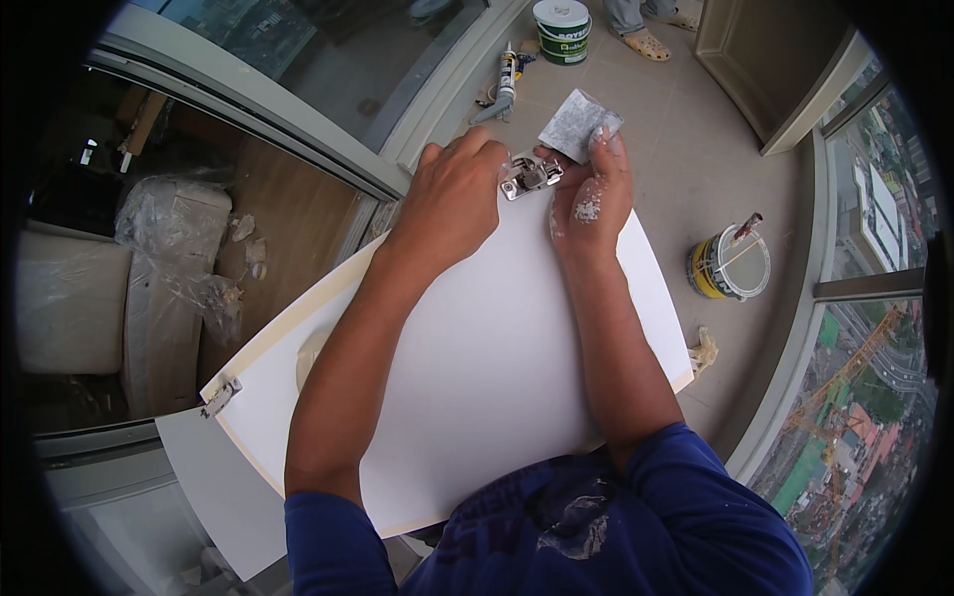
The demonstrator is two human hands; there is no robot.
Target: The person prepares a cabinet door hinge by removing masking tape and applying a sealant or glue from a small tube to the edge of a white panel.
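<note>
A white panel with pale yellow edge strips lies in front of me, under my forearms. At its far edge sits a metal cabinet hinge, between my two hands. My right hand, smeared with white powder, pinches a worn grey sheet of sandpaper under its thumb, beside the hinge. My left hand is curled closed just left of the hinge; its fingertips are turned away, so what they grip is hidden. A second hinge is fixed near the panel's left corner.
An open paint bucket with a brush stands on the tiles at right. Farther off are a lidded bucket, a caulking gun, a person's shoe and a beige cabinet frame. A sliding-door track runs along the left; windows line the right.
</note>
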